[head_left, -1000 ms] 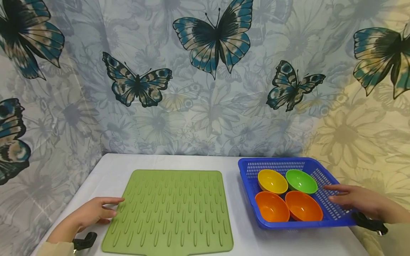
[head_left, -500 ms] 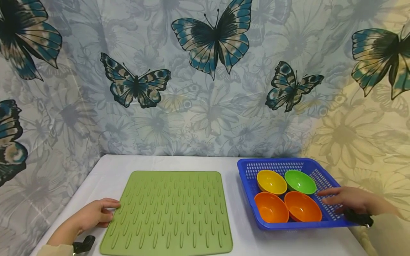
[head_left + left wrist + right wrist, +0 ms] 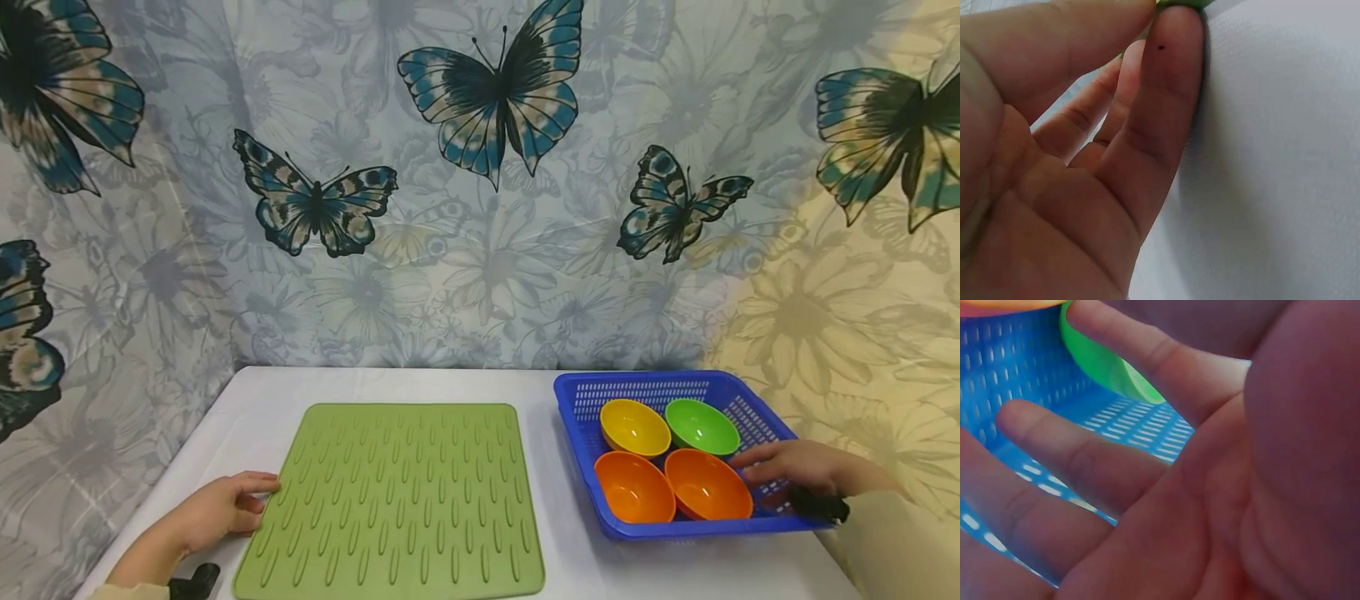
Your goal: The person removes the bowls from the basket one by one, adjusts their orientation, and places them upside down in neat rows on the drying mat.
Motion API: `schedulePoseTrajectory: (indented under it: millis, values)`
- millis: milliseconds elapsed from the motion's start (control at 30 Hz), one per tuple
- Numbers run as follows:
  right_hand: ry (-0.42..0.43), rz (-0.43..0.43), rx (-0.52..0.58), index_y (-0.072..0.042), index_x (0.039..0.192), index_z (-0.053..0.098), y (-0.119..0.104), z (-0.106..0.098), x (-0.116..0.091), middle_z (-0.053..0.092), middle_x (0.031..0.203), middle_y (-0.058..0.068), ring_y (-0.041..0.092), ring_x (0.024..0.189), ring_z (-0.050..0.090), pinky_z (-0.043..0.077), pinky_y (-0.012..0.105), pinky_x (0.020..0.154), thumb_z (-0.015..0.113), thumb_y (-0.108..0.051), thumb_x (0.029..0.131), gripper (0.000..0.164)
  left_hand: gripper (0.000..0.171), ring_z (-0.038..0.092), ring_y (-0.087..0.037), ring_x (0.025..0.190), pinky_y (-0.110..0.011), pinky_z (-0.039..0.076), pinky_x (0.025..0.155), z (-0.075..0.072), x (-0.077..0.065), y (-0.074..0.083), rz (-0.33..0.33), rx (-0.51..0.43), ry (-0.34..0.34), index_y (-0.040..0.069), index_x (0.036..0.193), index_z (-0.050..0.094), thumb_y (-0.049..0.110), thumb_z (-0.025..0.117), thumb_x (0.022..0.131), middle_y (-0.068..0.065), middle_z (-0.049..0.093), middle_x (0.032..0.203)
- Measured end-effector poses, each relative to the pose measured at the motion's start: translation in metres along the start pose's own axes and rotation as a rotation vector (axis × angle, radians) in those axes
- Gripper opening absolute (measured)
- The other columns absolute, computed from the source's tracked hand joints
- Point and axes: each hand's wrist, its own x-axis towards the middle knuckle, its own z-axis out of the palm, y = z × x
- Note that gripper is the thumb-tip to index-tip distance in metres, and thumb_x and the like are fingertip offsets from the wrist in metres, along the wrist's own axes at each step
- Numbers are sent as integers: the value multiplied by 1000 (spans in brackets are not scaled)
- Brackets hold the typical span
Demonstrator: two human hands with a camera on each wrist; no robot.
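My left hand point(image 3: 217, 510) rests at the left edge of a flat green ridged mat point(image 3: 397, 492), fingertips right at its rim. In the left wrist view the thumb and one finger point(image 3: 1166, 94) come together beside a sliver of green. My right hand point(image 3: 798, 467) reaches into a blue perforated basket point(image 3: 573, 433) from the right, its fingers spread and holding nothing. One fingertip point(image 3: 1085, 315) overlaps the side of the green bowl point(image 3: 702, 427) in the right wrist view. A yellow bowl point(image 3: 635, 427) and two orange bowls point(image 3: 634, 487) sit beside it.
Mat and basket stand side by side on a white-clothed table point(image 3: 555, 533). Behind the table hangs a floral backdrop point(image 3: 450, 292) with butterfly prints. Black wrist straps point(image 3: 819, 505) show at both sleeves.
My right hand has moved left and deeper into the basket, closer to the green bowl. My left fingers have drawn slightly closer together at the mat's edge. Mat and bowls look unmoved.
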Motion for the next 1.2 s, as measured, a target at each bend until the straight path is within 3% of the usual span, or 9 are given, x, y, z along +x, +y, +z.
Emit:
schedulePoseTrajectory:
  millis: [167, 367, 600, 833, 1000, 1200]
  values:
    - [9, 23, 36, 15, 130, 51, 0, 6, 4, 63, 113, 21, 40, 93, 66, 56, 50, 81, 55, -7, 100, 38, 59, 59, -12, 91, -25, 52, 72, 1, -2, -1, 28, 34, 23, -18, 130, 53, -2, 76, 79, -37, 44, 138]
    - [56, 47, 60, 9, 122, 52, -4, 15, 6, 63, 101, 16, 33, 81, 68, 59, 42, 73, 56, -6, 98, 28, 60, 58, -13, 88, -25, 51, 70, 3, -4, -1, 12, 34, 46, -17, 132, 53, -3, 76, 78, -32, 52, 132]
    - [36, 20, 55, 11, 127, 56, -9, 19, 9, 59, 110, 15, 31, 79, 65, 59, 44, 73, 56, -2, 96, 33, 60, 57, -14, 89, -25, 49, 71, 4, -4, -2, 17, 31, 45, -16, 131, 55, -1, 77, 77, -35, 45, 139]
    - [67, 23, -37, 9, 127, 61, -13, 23, 13, 58, 96, 15, 27, 71, 61, 59, 42, 69, 58, 1, 91, 37, 60, 57, -14, 91, -25, 49, 72, 2, -4, -4, 12, 19, 25, -16, 131, 54, 0, 77, 79, -36, 43, 140]
    - [113, 33, -68, 7, 126, 62, -13, 22, 15, 59, 108, 18, 31, 83, 60, 58, 45, 72, 56, 8, 87, 40, 60, 57, -13, 91, -25, 49, 72, 2, -3, -5, 18, 23, 20, -15, 132, 54, 1, 77, 79, -36, 44, 140]
    - [116, -29, -183, 8, 125, 63, -16, 17, 13, 58, 122, 27, 31, 91, 59, 57, 42, 75, 56, 10, 85, 41, 60, 58, -15, 92, -25, 50, 72, 2, -3, -6, 6, 26, 37, -14, 132, 55, 1, 77, 78, -34, 46, 139]
